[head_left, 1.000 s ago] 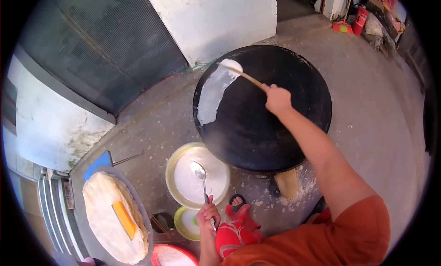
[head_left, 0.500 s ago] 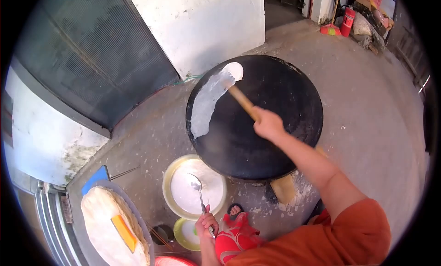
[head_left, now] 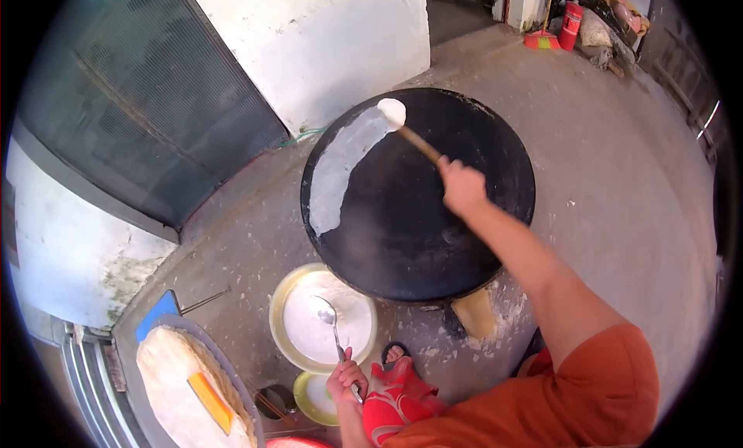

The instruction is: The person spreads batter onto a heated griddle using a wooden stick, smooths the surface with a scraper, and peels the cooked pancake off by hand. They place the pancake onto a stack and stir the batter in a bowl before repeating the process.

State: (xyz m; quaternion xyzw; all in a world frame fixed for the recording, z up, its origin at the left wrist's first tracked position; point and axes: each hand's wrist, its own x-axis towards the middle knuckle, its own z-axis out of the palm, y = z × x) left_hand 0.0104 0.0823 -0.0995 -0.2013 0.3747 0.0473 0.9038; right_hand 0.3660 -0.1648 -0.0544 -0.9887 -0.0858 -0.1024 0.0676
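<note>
My right hand (head_left: 464,186) is closed around the wooden handle of a batter spreader (head_left: 422,145) over a large round black griddle (head_left: 433,224). The spreader's far end meets a thick white blob of batter (head_left: 392,110) near the griddle's back rim. From that blob a thin greyish band of batter (head_left: 334,173) curves along the left side. My left hand (head_left: 347,380) grips a metal spoon (head_left: 336,332), its bowl over the white batter in a wide pale basin (head_left: 277,316).
Flatbreads (head_left: 166,371) are stacked at lower left, with an orange scraper (head_left: 210,401) on top. A blue-ended tool (head_left: 159,312) lies beside them. A small green-rimmed bowl (head_left: 302,405) stands below the basin. A broom (head_left: 542,40) and red extinguisher (head_left: 570,26) stand far right.
The spreader has moved slightly farther along the griddle's back rim, with the blob at its end. The batter band behind it looks smoother. My left hand keeps the spoon over the basin.
</note>
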